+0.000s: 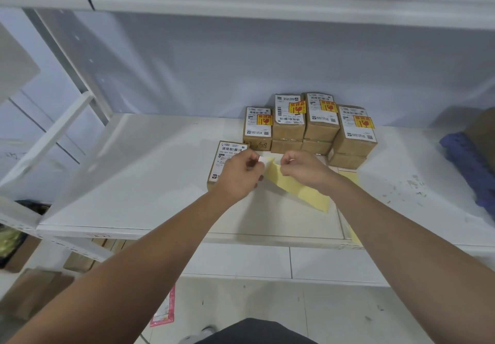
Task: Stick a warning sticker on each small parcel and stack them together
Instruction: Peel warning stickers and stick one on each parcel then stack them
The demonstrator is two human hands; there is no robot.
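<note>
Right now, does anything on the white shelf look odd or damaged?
Pale scraps litter the white shelf right of the stacked brown cardboard parcels, and a pink-edged label lies on the floor below. The left hand and right hand pinch a yellow paper strip.

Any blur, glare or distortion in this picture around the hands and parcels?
Head view: soft even light, no harsh glare; faint shadow under the yellow backing sheet; wide-angle bending bows the shelf edge; fine print on the stacked parcels is blurred.

Parcel labels and warning stickers; small print is too small to read.
Stacked parcels (308,129) carry white labels (290,118) with barcodes and QR codes, plus yellow stickers (297,107) with a red broken-glass sign. The number line on the front parcel (227,156) is unclear.
</note>
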